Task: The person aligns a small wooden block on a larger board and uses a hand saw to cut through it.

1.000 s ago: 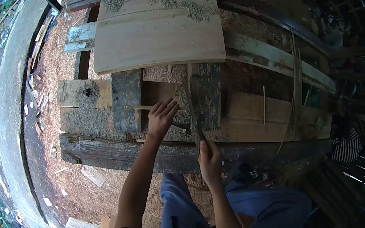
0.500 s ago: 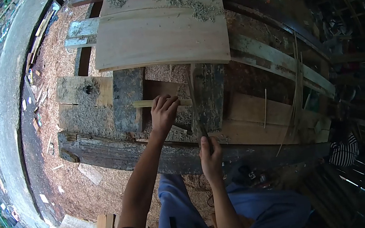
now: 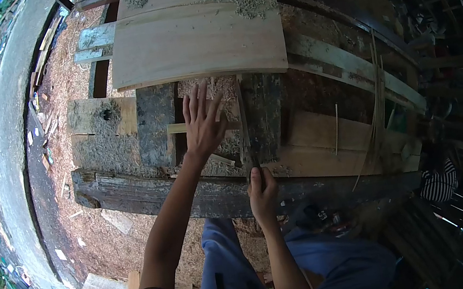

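My left hand [image 3: 203,128] is open, its fingers stretched out over a pale wooden strip [image 3: 176,128]. The strip lies crosswise over a gap between two dark planks, and the hand hides its middle. My right hand [image 3: 262,187] is closed around the handle of a long-bladed knife [image 3: 243,121], which points away from me. Its blade runs along the left edge of the right-hand dark plank [image 3: 263,112], and the strip's right end reaches up to the blade.
A large pale board [image 3: 197,41] with wood shavings [image 3: 249,5] lies beyond my hands. A thick weathered beam [image 3: 129,184] crosses in front of me. Thin long strips [image 3: 378,97] lean at the right. Sawdust [image 3: 98,238] covers the ground.
My left hand has let go of the strip and spread its fingers forward over it. My right hand, still gripping the knife, has shifted only slightly.
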{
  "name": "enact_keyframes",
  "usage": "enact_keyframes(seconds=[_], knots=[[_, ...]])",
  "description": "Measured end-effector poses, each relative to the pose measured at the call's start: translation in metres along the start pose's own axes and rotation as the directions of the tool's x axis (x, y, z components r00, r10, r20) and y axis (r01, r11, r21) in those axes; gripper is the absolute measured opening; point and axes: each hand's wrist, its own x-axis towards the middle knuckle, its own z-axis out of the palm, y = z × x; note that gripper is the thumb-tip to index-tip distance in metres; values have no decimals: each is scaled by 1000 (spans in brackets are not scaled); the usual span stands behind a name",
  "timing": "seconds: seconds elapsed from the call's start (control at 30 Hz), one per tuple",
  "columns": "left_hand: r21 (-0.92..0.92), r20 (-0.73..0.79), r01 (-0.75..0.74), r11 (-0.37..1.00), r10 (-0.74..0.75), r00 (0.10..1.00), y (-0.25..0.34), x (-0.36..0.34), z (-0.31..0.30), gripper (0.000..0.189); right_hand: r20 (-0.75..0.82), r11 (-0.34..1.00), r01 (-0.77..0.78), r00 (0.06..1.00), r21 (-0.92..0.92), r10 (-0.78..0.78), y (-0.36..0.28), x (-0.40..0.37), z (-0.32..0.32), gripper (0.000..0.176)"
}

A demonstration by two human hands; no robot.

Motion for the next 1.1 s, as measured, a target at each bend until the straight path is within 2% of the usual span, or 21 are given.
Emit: enact_keyframes(seconds=[0.03, 0.1, 0.13, 0.2, 0.27, 0.33, 0.47, 0.53, 0.67, 0.73, 0.77, 0.83, 0.93, 1.07, 1.1], knots=[[1, -1, 0, 1000, 0, 1000, -1, 13, 9, 45, 6, 1000, -16, 1000, 4, 16, 2, 0, 1, 36], [169, -28, 46, 985, -41, 999, -4, 30, 30, 62, 14, 998, -43, 999, 46, 42, 3, -1, 3, 35], [168, -24, 50, 985, -47, 999, -5, 32, 37, 62, 22, 994, -69, 997, 88, 68, 4, -2, 4, 34], [232, 183, 8, 973, -52, 982, -6, 35, 45, 64, 12, 997, -49, 999, 55, 48, 9, -5, 7, 33], [212, 196, 22, 977, -64, 979, -6, 35, 47, 65, 2, 999, -29, 1000, 31, 29, 13, -8, 8, 32], [325, 224, 24, 946, -102, 969, -3, 36, 43, 66, 36, 986, -88, 996, 141, 83, 17, -16, 11, 30], [300, 244, 74, 951, -151, 958, -6, 34, 50, 69, 34, 996, -63, 998, 65, 61, 26, -28, 13, 29], [313, 144, 128, 941, -181, 973, -6, 34, 53, 72, 56, 983, -87, 995, 159, 79, 27, -26, 18, 30], [285, 172, 141, 948, -195, 966, -7, 35, 51, 74, 58, 962, -116, 993, 248, 105, 45, -18, 28, 31], [282, 167, 144, 948, -197, 966, -7, 36, 52, 74, 24, 994, -37, 999, 105, 35, 57, -29, 30, 28], [283, 174, 139, 949, -194, 966, -7, 35, 52, 74, 21, 993, -43, 999, 109, 41, 54, -31, 32, 28], [262, 140, 144, 954, -185, 973, -7, 35, 53, 73, 51, 964, -100, 995, 246, 90, 48, -31, 35, 30], [307, 164, 142, 941, -199, 966, -7, 36, 53, 73, 64, 981, -115, 992, 157, 106, 41, -32, 35, 31], [297, 165, 147, 944, -202, 965, -7, 36, 54, 73, 76, 964, -131, 990, 230, 116, 59, -52, 24, 34], [276, 149, 147, 950, -193, 970, -7, 35, 55, 73, 74, 959, -178, 983, 220, 166, 55, -51, 22, 34]])
